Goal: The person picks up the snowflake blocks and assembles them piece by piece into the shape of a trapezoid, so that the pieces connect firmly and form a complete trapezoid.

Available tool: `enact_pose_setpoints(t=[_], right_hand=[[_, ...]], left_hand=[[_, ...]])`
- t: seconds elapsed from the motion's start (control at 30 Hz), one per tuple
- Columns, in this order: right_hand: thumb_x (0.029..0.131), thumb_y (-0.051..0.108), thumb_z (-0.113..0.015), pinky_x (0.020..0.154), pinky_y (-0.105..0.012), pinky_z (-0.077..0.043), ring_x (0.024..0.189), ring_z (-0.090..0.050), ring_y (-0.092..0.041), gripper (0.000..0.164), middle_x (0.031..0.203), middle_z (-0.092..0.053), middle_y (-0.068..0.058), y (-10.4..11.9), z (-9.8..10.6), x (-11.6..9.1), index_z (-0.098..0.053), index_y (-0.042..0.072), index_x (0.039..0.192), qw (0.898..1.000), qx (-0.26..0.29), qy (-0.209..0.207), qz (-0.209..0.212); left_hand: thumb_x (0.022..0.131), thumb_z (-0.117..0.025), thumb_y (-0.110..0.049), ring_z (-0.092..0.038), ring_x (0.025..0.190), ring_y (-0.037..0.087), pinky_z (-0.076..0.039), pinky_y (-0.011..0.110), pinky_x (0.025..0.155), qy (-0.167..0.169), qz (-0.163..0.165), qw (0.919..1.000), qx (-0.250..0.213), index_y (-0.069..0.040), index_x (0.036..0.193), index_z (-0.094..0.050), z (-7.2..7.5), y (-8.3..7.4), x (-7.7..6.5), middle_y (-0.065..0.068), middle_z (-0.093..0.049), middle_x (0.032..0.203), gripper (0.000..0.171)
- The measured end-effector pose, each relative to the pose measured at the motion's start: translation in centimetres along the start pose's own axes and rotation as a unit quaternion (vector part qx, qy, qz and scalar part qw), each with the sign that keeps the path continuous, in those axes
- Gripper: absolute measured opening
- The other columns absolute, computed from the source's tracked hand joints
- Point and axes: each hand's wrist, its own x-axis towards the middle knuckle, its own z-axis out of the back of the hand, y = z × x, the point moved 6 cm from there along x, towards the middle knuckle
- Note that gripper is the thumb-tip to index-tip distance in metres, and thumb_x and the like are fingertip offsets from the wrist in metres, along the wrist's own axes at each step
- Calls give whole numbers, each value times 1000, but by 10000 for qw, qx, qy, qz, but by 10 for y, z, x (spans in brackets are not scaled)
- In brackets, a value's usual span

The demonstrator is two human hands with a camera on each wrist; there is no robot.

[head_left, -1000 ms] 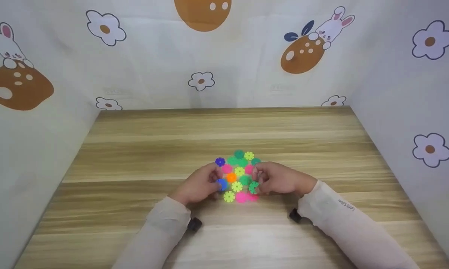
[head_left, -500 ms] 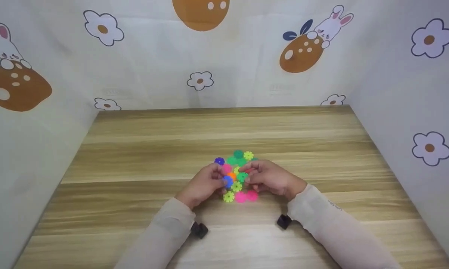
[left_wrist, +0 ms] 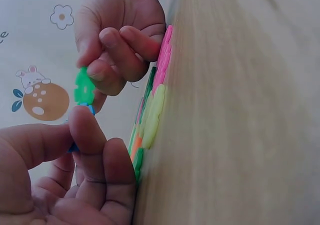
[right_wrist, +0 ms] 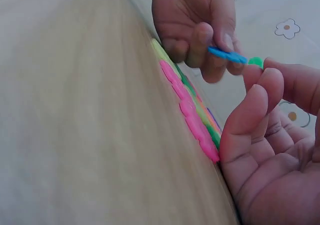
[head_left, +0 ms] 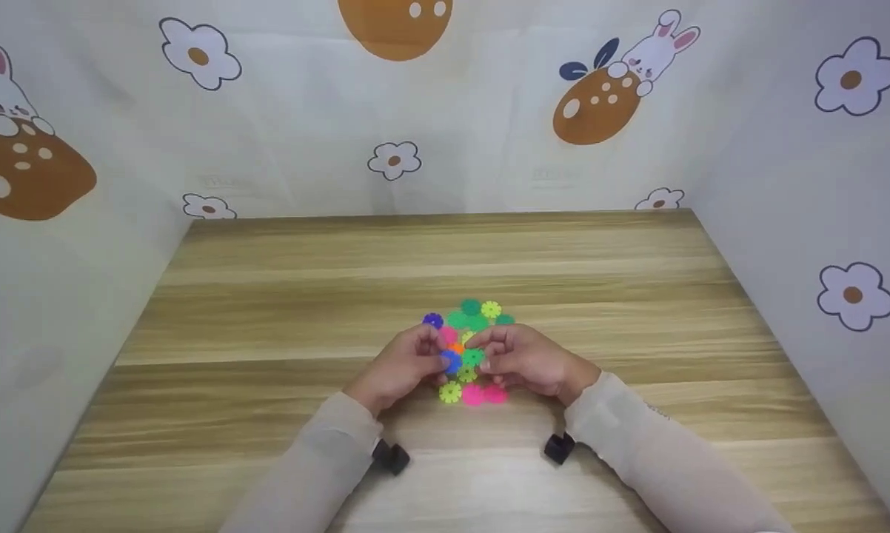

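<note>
In the head view my left hand (head_left: 403, 366) pinches a blue notched snowflake disc (head_left: 451, 362) between thumb and fingers. My right hand (head_left: 532, 360) pinches a green snowflake disc (head_left: 473, 357) by its edge. The two discs meet edge to edge, raised over the tabletop. In the left wrist view the green disc (left_wrist: 84, 87) stands upright against the mostly finger-covered blue one. From the right wrist view the blue disc (right_wrist: 227, 54) appears nearly edge-on, and only a bit of the green disc (right_wrist: 256, 62) peeks out from my right fingertips.
Several loose discs lie flat around and beneath the hands on the wooden table (head_left: 282, 296): pink (head_left: 473, 394), yellow (head_left: 450, 391), dark blue (head_left: 432, 320) and green (head_left: 471, 306). Patterned curtains (head_left: 304, 111) enclose the table's back and sides. Black wrist cameras (head_left: 393, 457) hang below both cuffs.
My right hand has moved left, bringing a green disc from the pile's right side to the blue disc. The left hand shifted slightly right, keeping its grip on the blue disc.
</note>
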Motion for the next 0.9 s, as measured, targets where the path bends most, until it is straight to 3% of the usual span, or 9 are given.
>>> enact_pose_setpoints(t=[0.9], right_hand=[[99,-1,-64,66,-20,-54,74,-63,-9,35,82,-64,5,-1,-4,0,-58,-4,134,9998,36,192,103]], left_hand=[[97,-66,3,-66,78,19,-61,31,76,-75,75,9999,109,-4,103,-57,1,-1,-2,8,-65,93,13]])
